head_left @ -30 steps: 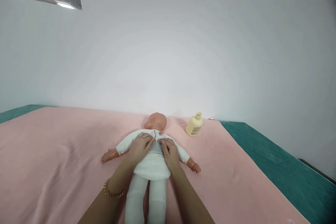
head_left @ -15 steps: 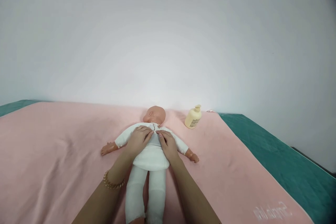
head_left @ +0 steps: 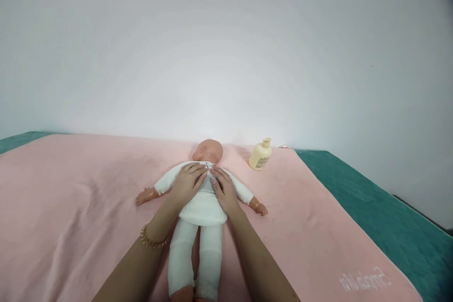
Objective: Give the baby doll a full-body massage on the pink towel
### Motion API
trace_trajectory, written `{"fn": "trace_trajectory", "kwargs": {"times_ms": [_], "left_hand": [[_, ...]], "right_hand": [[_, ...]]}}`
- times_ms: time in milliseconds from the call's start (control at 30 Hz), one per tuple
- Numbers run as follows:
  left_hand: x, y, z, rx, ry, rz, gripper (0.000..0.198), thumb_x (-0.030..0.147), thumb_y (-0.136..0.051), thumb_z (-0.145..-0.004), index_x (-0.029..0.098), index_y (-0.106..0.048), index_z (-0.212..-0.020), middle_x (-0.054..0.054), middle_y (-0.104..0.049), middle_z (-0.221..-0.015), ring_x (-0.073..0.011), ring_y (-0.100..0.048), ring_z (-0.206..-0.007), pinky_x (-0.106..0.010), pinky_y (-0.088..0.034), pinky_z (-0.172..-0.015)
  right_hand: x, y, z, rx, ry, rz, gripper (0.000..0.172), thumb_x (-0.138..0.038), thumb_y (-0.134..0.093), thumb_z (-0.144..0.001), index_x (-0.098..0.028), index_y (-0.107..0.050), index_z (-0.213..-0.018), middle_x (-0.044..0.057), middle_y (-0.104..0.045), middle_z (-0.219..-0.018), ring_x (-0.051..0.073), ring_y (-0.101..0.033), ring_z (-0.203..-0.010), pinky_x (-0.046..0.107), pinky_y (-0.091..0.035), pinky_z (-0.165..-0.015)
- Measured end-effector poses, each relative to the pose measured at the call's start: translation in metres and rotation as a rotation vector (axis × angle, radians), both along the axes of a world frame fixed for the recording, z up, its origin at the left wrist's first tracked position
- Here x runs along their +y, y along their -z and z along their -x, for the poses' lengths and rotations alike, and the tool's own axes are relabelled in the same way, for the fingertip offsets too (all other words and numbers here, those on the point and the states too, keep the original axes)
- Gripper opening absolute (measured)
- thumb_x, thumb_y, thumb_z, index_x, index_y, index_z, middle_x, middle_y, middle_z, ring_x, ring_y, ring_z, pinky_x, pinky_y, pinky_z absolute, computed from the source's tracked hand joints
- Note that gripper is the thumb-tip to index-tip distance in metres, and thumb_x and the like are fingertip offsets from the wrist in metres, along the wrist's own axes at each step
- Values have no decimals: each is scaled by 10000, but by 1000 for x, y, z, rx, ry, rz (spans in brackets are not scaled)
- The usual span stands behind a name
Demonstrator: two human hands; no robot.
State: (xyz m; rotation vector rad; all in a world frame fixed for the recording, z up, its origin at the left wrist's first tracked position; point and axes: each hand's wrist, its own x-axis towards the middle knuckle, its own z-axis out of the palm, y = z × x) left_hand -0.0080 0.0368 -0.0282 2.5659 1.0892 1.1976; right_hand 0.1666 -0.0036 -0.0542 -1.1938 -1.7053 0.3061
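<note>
Fingers [head_left: 191,169] loosely together, I see left hand [head_left: 187,185] and right hand [head_left: 227,194] flat — apparently touching — on the doll [head_left: 203,211].

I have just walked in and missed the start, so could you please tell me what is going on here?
A person has both bare hands on a doll dressed in white: the left hand and right hand lie side by side on its upper body. The doll is stretched out on a pink blanket, arms spread. A yellow pump bottle stands apart, right of its head.
</note>
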Motion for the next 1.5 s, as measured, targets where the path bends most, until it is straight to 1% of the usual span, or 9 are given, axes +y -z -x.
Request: {"fn": "trace_trajectory", "kwargs": {"times_ms": [167, 400, 600, 700, 1167, 1233, 1367, 1433, 1500], "left_hand": [[1, 0, 0, 46, 5, 48, 314, 344, -420, -972, 204, -677, -1087, -60, -701, -1123, -247, -570, -1125, -459, -420, -1003], [1, -1, 0, 48, 1, 87, 304, 340, -423, -968, 202, -678, -1058, -65, -702, -1110, -247, -580, -1102, -458, -429, -985], [3, 5, -1, 20, -27, 42, 343, 343, -433, -965, 198, -623, -1212, -74, -633, -1275, -250, -510, -1221, -470, -378, -1062], [5, 8, -1, 35, -54, 44, 363, 346, -436, -965, 178, -612, -1235, -74, -626, -1292, -265, -463, -1269, -484, -347, -1092], [5, 8, -1, 56, -55, 63, 334, 352, -442, -962, 202, -641, -1184, -68, -662, -1230, -253, -510, -1220, -480, -373, -1072], [6, 9, -1, 19, -37, 69, 319, 347, -458, -955, 208, -648, -1171, -62, -667, -1223, -251, -516, -1213, -485, -368, -1078], [5, 12, 2, -167, -6, 84, 300, 348, -495, -941, 216, -638, -1169, -58, -671, -1202, -240, -555, -1172, -446, -403, -1062], [3, 11, 6, -266, -53, 75, 335, 343, -424, -970, 183, -597, -1208, -93, -643, -1221, -233, -560, -1165, -423, -430, -1038], [-1, 9, 11, -371, -117, 52, 349, 330, -351, -990, 161, -585, -1186, -115, -627, -1201, -230, -560, -1154, -415, -443, -1018]], "right_hand": [[3, 0, 0, -61, -25, 19, 380, -398, -430, -976, -227, -626, -1253, 76, -629, -1293, 233, -539, -1234, 450, -377, -1083], [5, 0, 0, -81, -6, 28, 395, -412, -407, -982, -197, -661, -1194, 92, -674, -1217, 244, -590, -1162, 449, -412, -1051], [2, 2, 0, -89, 6, 28, 445, -424, -382, -987, -223, -542, -1350, 77, -550, -1393, 238, -490, -1301, 468, -358, -1111], [3, 5, -1, -101, -4, 57, 462, -425, -354, -995, -237, -498, -1391, 62, -509, -1433, 229, -446, -1345, 466, -337, -1132], [7, 8, -1, -87, -18, 71, 434, -415, -365, -987, -247, -558, -1337, 58, -565, -1379, 236, -472, -1324, 477, -332, -1134], [7, 8, -1, -55, -21, 58, 432, -424, -375, -982, -243, -572, -1322, 65, -577, -1365, 241, -486, -1312, 477, -336, -1132], [3, 4, -1, 38, -42, 29, 440, -426, -392, -976, -198, -588, -1297, 97, -591, -1344, 242, -511, -1286, 431, -352, -1126], [0, 1, -1, 62, -48, 25, 446, -414, -373, -983, -185, -567, -1312, 96, -574, -1361, 223, -500, -1294, 395, -352, -1128], [-4, 0, -1, 92, -49, 8, 444, -405, -358, -985, -180, -551, -1316, 98, -559, -1370, 208, -487, -1299, 384, -349, -1131]]}}
